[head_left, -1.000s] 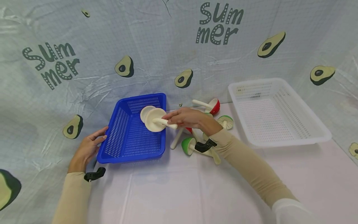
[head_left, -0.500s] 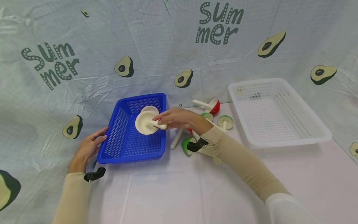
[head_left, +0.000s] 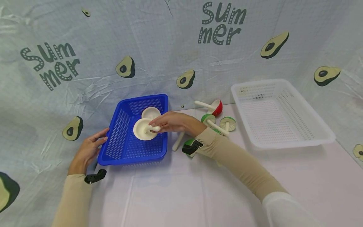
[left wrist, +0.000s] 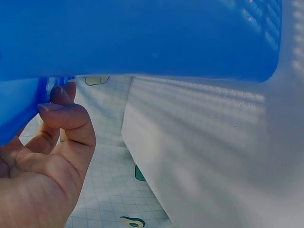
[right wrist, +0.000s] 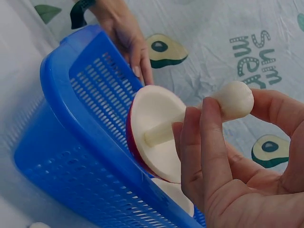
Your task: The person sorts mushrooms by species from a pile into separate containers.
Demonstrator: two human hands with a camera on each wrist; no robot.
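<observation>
My right hand [head_left: 175,122] holds a toy mushroom [head_left: 140,130] by its pale stem, over the blue basket [head_left: 102,159]. Its cream underside faces up in the head view; the right wrist view shows the cap's dark red outer side. Fingers and thumb close round the stem near its rounded end. Another mushroom [head_left: 151,112] lies inside the basket, underside up, partly covered by the held one. At the basket's left side, my left hand [head_left: 89,149] grips the rim, with fingertips and thumb bent at the blue edge in the left wrist view.
Right of the basket lie several toy mushrooms, among them a red-capped one [head_left: 216,108] and green-capped ones, including a green mushroom [head_left: 227,124]; my right arm hides some. A white perforated basket [head_left: 295,146] stands at the right. Behind hangs a cloth [head_left: 158,37] printed with avocados.
My right hand has moved left and slightly down with the mushroom, from the basket's right rim to over its inside. The left hand stays at the rim.
</observation>
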